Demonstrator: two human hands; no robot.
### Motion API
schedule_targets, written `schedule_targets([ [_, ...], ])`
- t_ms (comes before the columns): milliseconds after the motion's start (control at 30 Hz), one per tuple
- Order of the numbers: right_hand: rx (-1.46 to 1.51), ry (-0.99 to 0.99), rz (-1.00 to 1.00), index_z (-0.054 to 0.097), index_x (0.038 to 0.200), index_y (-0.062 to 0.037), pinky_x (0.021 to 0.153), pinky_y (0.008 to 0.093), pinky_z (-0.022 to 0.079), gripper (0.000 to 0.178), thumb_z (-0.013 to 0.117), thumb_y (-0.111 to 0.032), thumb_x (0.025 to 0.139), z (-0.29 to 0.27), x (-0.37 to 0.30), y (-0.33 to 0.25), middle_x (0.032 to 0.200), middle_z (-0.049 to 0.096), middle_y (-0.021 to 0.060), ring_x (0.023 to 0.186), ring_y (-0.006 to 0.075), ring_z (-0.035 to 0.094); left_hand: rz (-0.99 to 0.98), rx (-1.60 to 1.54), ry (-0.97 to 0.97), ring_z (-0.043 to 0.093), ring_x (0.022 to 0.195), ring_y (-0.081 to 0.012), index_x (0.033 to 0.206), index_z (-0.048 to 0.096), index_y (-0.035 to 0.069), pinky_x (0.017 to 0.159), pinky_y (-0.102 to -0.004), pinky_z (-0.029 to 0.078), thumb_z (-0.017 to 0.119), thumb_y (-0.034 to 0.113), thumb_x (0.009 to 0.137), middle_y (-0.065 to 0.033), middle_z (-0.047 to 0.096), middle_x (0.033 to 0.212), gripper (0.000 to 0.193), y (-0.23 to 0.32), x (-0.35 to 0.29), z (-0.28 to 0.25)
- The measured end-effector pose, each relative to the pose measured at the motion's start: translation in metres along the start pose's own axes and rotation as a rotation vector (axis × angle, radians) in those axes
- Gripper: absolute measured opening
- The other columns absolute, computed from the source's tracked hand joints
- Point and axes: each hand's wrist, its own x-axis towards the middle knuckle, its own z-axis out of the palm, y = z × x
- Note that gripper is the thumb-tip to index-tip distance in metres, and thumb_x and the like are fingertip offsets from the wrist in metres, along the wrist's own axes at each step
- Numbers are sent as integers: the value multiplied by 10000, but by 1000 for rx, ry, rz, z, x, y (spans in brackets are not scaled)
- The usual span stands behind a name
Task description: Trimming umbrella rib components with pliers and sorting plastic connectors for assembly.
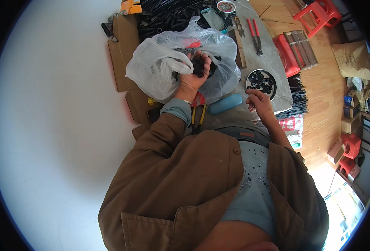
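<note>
My left hand (195, 75) is inside the mouth of a translucent white plastic bag (151, 69). Its palm faces up and the fingers curl around a handful of small black parts (198, 65); more dark parts show through the bag. My right hand (258, 101) hovers at the lower-left rim of a round white-rimmed dish (272, 97), which holds several small black parts (261, 80). The right fingers are bent toward the thumb, and whatever lies between their tips is too small to make out.
A blue oblong case (225, 104) lies between my hands. Red-handled pliers (256, 35), a wooden strip (237, 48) and a round tin (226, 6) share the grey table. Black rods and tubes (164, 19) are heaped behind the bag. Cardboard (120, 58) stands left; red stools (319, 16) are right.
</note>
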Motion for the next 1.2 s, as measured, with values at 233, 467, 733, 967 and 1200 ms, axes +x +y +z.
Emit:
schedule_targets([
  [233,-2,-1,1,585,1145,2,532,215,460,287,493,-143,915,3,-1,-1,756,610,22,597,72,547,150,-47,-3,286,1348,-392,1334,462,100,1110,-525,248,480,268,925,-170,367,1430,442,-21,4,21],
  [467,69,18,-44,591,1138,-2,536,215,455,273,490,-138,923,6,-5,-15,766,608,27,603,74,545,86,-67,-98,150,1399,-405,1341,436,42,1140,-536,158,476,194,902,-186,214,1509,466,-45,6,41],
  [733,196,-16,-315,547,1222,-23,575,200,428,307,479,-95,931,33,-34,-79,776,576,19,625,67,503,-63,-88,-74,162,1398,-392,1398,341,48,1133,-531,182,463,244,920,-197,197,1511,531,-92,11,73],
  [967,23,27,-372,427,1354,-60,528,207,413,441,492,-84,918,32,-36,-86,743,578,41,586,62,491,-173,0,-81,171,1398,-384,1420,319,61,1123,-525,198,386,330,946,-192,219,1506,549,-117,18,79],
  [1200,27,15,-361,468,1307,-54,522,207,415,392,485,-78,916,33,-35,-75,745,579,37,579,63,494,-142,-52,-21,200,1387,-389,1419,319,55,1133,-526,185,329,358,967,-192,245,1494,544,-125,22,80],
])
